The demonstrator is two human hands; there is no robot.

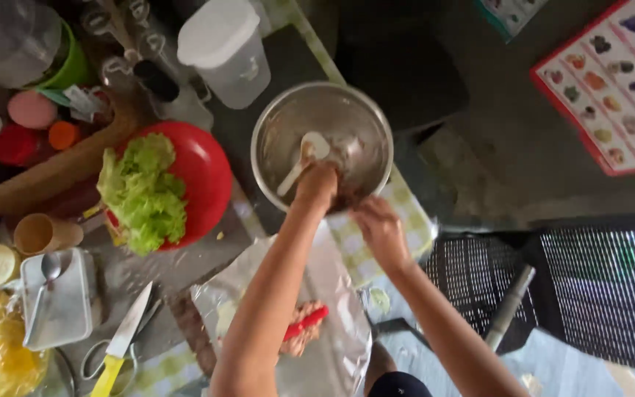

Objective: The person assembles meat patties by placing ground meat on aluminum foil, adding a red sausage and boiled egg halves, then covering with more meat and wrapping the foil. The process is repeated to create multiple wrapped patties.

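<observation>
A sheet of foil (332, 309) is lying nearest on the worktop (178, 268), carrying a portion of meat with a red strip (305, 322) across it. A yellow-handled knife (123, 342) is resting to its left. Beyond, the left hand (316, 185) is reaching into the steel bowl (323, 145), fingers curled on the contents beside a white spoon (304, 158). The right hand (378, 229) is hovering at the bowl's near rim, fingers loosely bent; whether it is holding anything cannot be told. A red plate of lettuce (200, 173) is sitting left of the bowl.
</observation>
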